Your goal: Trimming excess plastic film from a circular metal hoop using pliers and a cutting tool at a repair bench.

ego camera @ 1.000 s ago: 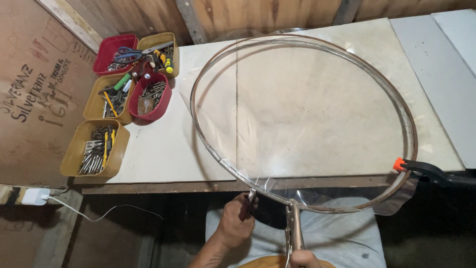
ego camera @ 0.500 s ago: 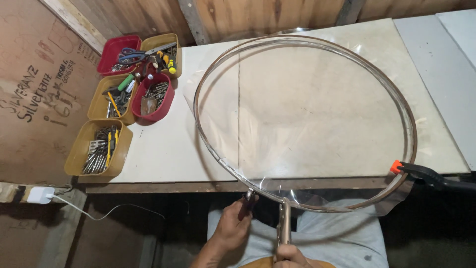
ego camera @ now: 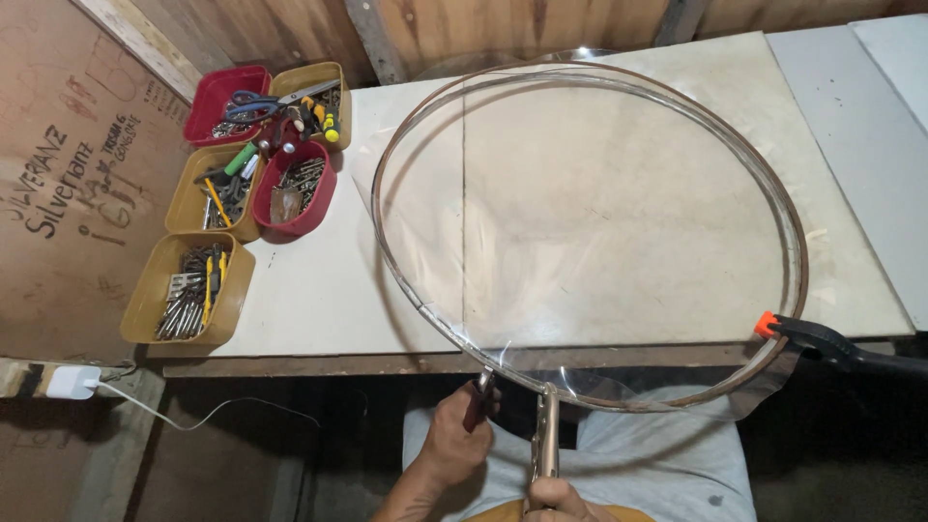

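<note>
Pale board surface against a wooden plank wall, with a brown panel and a white plug with its cable on the floor side at left. Five small bins clustered at the surface's left end, yellow and red, full of screws, bits, scissors and screwdrivers. Large metal hoop with a clear plastic sheet stretched under it, covering most of the surface and overhanging the near edge toward the lap. Left hand below that edge, grip closed around a dark-handled tool whose tip meets the hoop's near rim. Right hand at the bottom of the view, grip wrapped on the hoop's metal handle, just beside the left. Black clamp with an orange tip biting the rim at right, at the surface's near corner. Bare board between bins and hoop; grey panel to the right, well apart from both hands.
</note>
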